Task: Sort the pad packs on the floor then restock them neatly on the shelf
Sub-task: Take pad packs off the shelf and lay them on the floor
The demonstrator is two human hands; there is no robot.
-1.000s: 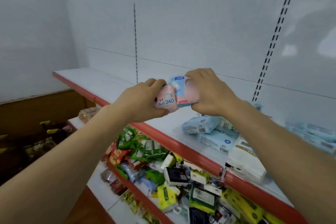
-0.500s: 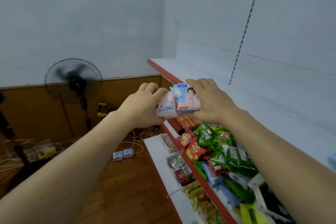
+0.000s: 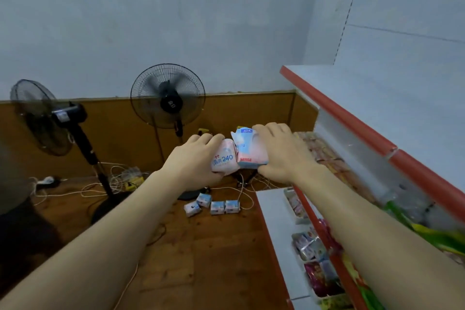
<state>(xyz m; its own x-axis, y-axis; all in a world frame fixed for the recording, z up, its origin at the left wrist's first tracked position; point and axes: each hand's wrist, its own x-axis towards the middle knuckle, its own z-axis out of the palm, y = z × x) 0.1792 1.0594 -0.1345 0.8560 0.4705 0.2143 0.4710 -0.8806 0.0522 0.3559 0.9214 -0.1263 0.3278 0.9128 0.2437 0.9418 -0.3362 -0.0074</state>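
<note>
I hold two pad packs side by side in mid-air, left of the shelf. My left hand point(image 3: 193, 158) grips a pink pack marked 240 point(image 3: 224, 157). My right hand point(image 3: 279, 153) grips a pink and blue pack point(image 3: 247, 150) that touches the first one. Several more small pad packs point(image 3: 212, 205) lie in a loose row on the wooden floor below my hands. The white top shelf with a red edge point(image 3: 334, 108) runs along the right, and the part in view is bare.
Two black standing fans point(image 3: 168, 98) point(image 3: 47, 118) stand against the back wall, with tangled white cables and a power strip point(image 3: 118, 178) on the floor around their bases. Lower shelves point(image 3: 274, 224) at right hold colourful snack packets point(image 3: 317, 259).
My view has swung left, away from the shelf and down toward the floor. Both hands kept the two packs and stayed together. The floor packs and fans came into sight.
</note>
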